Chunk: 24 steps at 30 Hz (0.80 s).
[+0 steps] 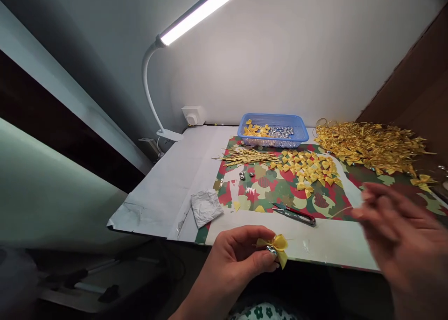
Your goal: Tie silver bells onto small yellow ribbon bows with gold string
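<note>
Right now the yellow bow [281, 242] sits at the fingertips of the left hand [240, 257], pinched between thumb and fingers just above the table's near edge, with a silver bead [271, 249] tucked against it by the thumb. Its loops spread roughly left to right, one tail drooping, and a fine end pokes out on the right, towards the other hand. So the left hand is clearly the nearer one, touching it. And over there, well apart, is the right hand [399, 233], blurred, higher and off to the right, its fingertips apparently closed on a thin strand [339, 212] that slants down leftward, back towards the bow. Does it join that fine end? Cannot tell from this view. Between the two hands, a little beyond the bow, lie the snips [297, 215], tips pointing left, nobody touching them.
</note>
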Available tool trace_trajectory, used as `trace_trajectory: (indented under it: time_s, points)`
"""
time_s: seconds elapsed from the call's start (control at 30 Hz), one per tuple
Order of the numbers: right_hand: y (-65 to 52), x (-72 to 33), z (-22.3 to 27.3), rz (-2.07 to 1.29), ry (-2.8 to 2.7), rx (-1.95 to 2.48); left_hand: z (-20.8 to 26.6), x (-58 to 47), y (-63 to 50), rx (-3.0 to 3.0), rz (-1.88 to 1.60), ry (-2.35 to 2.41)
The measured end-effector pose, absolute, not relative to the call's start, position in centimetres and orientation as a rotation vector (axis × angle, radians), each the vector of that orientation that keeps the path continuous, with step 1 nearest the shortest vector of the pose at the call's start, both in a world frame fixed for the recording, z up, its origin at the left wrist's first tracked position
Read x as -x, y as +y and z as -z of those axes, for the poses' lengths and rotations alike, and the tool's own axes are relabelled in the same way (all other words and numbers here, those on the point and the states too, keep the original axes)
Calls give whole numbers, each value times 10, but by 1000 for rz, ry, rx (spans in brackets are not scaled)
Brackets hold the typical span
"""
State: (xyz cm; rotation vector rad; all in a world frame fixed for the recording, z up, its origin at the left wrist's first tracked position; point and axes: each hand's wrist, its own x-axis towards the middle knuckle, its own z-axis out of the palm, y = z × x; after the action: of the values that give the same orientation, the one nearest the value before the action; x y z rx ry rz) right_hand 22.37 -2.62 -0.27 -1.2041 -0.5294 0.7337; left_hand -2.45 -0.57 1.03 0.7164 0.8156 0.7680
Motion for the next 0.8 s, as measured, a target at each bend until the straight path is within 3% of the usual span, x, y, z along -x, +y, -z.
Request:
trace_trajectory:
  time_s: [0.07, 0.33, 0.43, 0.63, 0.8]
  points:
    - [-23, -243, -4, -520, -492, 1172, -12, 26, -6, -700, -763, 823]
    - [-24, -238, 12, -329, -645, 1523, -8, 24, -10, -637, -715, 732]
    - [-26, -233, 23, -463, -697, 1510, -5, 21, -6, -625, -731, 680]
    - [-35, -195, 14, -1166, -1436, 1100, 1, 11, 1, -557, -622, 449]
    - [-28, -175, 7, -1266, -1484, 949, 8, 5, 4, -521, -510, 382]
